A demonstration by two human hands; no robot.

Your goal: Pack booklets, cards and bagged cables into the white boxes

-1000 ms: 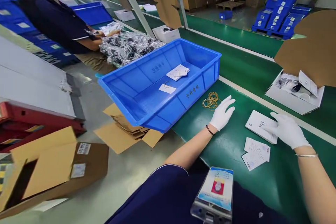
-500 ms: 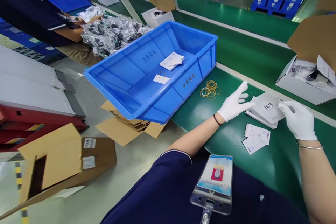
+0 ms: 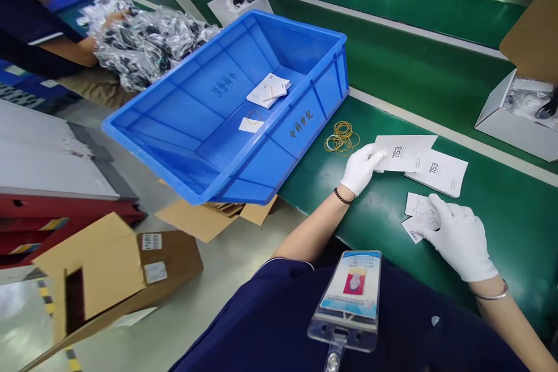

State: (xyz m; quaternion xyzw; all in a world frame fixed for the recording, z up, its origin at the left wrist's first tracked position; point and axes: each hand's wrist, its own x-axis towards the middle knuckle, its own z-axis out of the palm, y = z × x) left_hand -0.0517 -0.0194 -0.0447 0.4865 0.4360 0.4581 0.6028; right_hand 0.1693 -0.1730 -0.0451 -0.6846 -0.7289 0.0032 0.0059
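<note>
Now left hand [image 3: 360, 168] grip pinching a white booklet [image 3: 403, 153], right hand [image 3: 457, 238] flat, released, on small cards [image 3: 416, 212].

The open white cardboard box [image 3: 514, 119] is cut off at the right edge, its dark contents too blurred to identify.

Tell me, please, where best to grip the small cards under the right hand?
Probably by the left edge, coming from the left. The cards lie flat on the green table, and the right hand covers their right part, so only the left corners are free to pinch.
</note>
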